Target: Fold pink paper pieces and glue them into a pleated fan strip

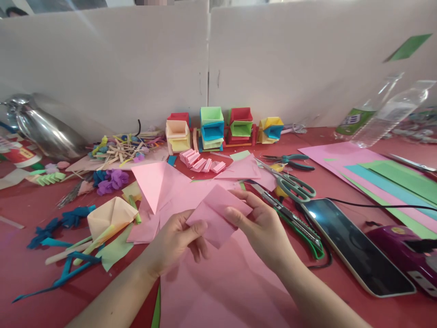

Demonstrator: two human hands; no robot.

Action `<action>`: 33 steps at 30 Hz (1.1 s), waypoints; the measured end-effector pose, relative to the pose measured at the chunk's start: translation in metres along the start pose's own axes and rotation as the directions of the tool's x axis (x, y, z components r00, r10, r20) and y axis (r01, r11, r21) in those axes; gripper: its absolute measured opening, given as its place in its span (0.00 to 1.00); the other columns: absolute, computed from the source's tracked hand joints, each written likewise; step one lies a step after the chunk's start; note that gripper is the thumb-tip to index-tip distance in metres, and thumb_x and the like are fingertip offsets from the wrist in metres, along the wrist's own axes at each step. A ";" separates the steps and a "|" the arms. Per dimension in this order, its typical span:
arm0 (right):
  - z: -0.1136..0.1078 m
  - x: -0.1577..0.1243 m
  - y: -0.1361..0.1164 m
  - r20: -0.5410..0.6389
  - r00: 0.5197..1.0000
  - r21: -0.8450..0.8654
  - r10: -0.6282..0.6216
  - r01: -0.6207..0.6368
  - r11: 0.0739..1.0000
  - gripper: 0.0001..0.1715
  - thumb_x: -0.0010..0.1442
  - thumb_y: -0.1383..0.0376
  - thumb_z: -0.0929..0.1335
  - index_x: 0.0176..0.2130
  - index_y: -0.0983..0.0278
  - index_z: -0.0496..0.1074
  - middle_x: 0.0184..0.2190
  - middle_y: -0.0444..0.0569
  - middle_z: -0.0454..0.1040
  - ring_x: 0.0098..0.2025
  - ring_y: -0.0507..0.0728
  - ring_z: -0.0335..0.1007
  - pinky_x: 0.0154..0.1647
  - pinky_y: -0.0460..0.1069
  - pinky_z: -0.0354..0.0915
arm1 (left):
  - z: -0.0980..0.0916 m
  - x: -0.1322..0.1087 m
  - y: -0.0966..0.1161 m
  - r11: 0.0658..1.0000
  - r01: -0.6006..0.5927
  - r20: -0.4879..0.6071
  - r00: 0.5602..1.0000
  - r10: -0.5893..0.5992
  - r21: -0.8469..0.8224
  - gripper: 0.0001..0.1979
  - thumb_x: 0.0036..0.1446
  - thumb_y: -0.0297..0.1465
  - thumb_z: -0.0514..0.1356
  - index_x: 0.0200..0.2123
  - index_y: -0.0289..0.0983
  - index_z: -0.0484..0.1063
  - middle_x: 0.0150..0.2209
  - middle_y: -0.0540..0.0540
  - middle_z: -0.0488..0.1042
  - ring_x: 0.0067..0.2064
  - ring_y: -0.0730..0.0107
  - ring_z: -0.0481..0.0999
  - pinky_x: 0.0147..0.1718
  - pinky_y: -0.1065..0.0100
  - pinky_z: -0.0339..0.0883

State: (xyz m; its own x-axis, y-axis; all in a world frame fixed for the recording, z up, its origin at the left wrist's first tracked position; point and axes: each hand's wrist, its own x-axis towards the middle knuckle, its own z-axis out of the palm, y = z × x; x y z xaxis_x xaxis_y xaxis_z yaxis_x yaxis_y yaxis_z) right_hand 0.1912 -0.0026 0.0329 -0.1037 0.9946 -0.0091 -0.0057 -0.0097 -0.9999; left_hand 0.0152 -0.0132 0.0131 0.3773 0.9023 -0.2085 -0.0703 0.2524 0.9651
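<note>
Hands: left hand (pixel 179 233) and right hand (pixel 260 225) are pinching opposite sides.
Folded pink paper (pixel 216 216): hanging short of the tabletop's (pixel 17 269) far edge; likely feeling light, easily creased; side corners are offering best hold.
Pink sheet (pixel 221 291): lying beneath.

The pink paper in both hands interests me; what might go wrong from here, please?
The utility knife lies close beside the right hand; a sideways move might bump it, risking a cut if it is open. The pink paper is also held by the left hand, so uneven pulling could crease or tear it.
</note>
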 end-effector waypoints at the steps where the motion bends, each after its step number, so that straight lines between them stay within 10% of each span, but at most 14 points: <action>1: 0.000 0.000 0.000 0.028 1.000 0.034 0.013 -0.014 0.999 0.20 0.52 0.57 0.70 0.43 0.64 0.67 0.32 0.46 0.73 0.30 0.52 0.69 0.29 0.46 0.66 | 0.000 0.000 0.000 1.000 -0.003 0.004 1.000 0.003 -0.022 0.13 0.56 0.38 0.58 0.38 0.35 0.68 0.18 0.50 0.74 0.20 0.74 0.72 0.19 0.75 0.64; 14: 0.010 -0.004 0.002 0.093 0.993 -0.037 -0.074 0.078 0.996 0.05 0.54 0.70 0.65 0.34 0.65 0.69 0.24 0.41 0.70 0.24 0.49 0.65 0.25 0.44 0.61 | 0.011 0.003 -0.004 0.980 -0.155 -0.227 0.966 0.124 -0.123 0.35 0.40 0.45 0.67 0.48 0.36 0.57 0.28 0.53 0.66 0.27 0.76 0.67 0.26 0.73 0.64; 20: 0.010 -0.004 0.004 0.050 0.988 -0.170 -0.143 0.150 0.974 0.08 0.53 0.70 0.64 0.35 0.65 0.70 0.25 0.42 0.69 0.26 0.50 0.64 0.25 0.44 0.60 | 0.008 0.002 -0.007 0.978 -0.197 -0.156 0.971 0.184 -0.073 0.25 0.49 0.48 0.60 0.43 0.36 0.63 0.28 0.51 0.67 0.29 0.75 0.66 0.26 0.74 0.61; 26: 0.005 -0.001 -0.001 0.087 0.996 -0.023 -0.021 0.023 0.999 0.11 0.56 0.60 0.66 0.31 0.65 0.71 0.23 0.43 0.67 0.26 0.50 0.61 0.27 0.44 0.60 | 0.007 0.001 -0.003 0.988 -0.099 -0.259 0.958 0.126 0.116 0.17 0.53 0.42 0.59 0.22 0.35 0.63 0.15 0.54 0.64 0.19 0.80 0.62 0.21 0.76 0.57; 33: 0.003 -0.002 0.002 0.189 0.977 0.012 0.099 -0.104 0.995 0.10 0.51 0.62 0.70 0.26 0.67 0.71 0.21 0.41 0.66 0.24 0.48 0.59 0.24 0.43 0.56 | 0.007 0.002 -0.001 0.977 -0.127 -0.213 0.964 0.163 0.174 0.19 0.55 0.44 0.56 0.21 0.36 0.63 0.19 0.54 0.64 0.22 0.78 0.65 0.22 0.75 0.60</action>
State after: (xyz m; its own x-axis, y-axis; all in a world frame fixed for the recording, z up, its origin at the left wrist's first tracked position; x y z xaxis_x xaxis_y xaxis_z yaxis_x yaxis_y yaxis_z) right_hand 0.1881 -0.0049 0.0310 -0.2903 0.9509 -0.1070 -0.0073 -0.1140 -0.9934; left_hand 0.0227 -0.0147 0.0128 0.1558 0.9847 -0.0777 0.0440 0.0716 0.9965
